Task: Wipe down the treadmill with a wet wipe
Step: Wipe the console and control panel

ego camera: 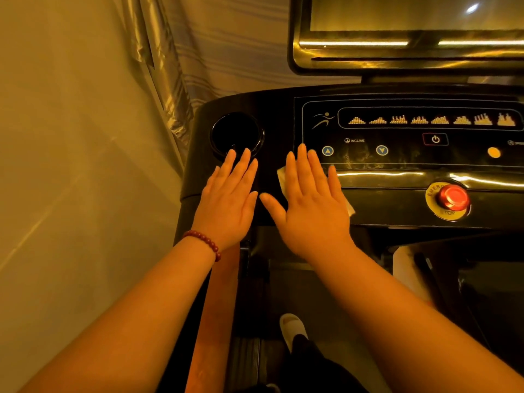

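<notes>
The wet wipe (282, 177), mostly hidden, seems thin and limp; the right hand (312, 202) presses it flat, fingers (302, 161) straight, on the treadmill console (283, 120); the left hand (229, 191) lies open, empty.

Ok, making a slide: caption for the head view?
Right hand presses a wet wipe flat on the treadmill console; left hand lies flat by the cup holder.

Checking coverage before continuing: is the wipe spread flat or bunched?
Spread flat: wet wipe edges show either side of the flat right hand.
</notes>
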Motion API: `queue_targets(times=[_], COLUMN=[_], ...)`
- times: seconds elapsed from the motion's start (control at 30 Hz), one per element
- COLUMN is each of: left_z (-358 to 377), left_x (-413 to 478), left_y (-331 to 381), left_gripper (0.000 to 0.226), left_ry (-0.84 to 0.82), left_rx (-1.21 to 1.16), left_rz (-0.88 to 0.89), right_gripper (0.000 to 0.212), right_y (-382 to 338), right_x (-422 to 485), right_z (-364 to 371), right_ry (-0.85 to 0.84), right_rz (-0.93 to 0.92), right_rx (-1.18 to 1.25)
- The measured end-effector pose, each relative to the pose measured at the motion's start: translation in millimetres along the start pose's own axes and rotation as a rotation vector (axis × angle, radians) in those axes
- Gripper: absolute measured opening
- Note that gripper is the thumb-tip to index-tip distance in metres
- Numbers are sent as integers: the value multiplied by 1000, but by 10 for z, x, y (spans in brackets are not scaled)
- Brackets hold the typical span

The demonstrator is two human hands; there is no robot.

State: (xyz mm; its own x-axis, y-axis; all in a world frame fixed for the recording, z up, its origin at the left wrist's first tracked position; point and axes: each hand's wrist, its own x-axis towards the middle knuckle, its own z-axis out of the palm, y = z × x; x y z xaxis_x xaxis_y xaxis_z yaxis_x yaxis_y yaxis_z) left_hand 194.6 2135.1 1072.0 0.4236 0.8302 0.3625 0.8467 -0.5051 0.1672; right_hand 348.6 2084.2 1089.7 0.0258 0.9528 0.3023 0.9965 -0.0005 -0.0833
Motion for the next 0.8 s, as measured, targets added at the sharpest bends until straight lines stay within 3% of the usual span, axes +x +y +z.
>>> queue_targets(times=[0.27, 0.47, 0.63, 0.8], left_z=[-31, -85, -30, -22], left_x=[34, 314, 305, 305], left_y=[1, 18, 57, 58], left_gripper=[62, 57, 58, 58], left_ry=[20, 69, 100, 104], left_rx=[55, 18, -2, 8], left_rz=[36, 38, -1, 4], right_gripper=[85, 87, 81, 70], right_y=[14, 92, 81, 185], right_x=[-131, 291, -29, 428], right_z=[36, -70, 7, -112], right_ry=[5, 0, 15, -25], right_rz=[-22, 23, 3, 19], right_rx=[-14, -17, -5, -1])
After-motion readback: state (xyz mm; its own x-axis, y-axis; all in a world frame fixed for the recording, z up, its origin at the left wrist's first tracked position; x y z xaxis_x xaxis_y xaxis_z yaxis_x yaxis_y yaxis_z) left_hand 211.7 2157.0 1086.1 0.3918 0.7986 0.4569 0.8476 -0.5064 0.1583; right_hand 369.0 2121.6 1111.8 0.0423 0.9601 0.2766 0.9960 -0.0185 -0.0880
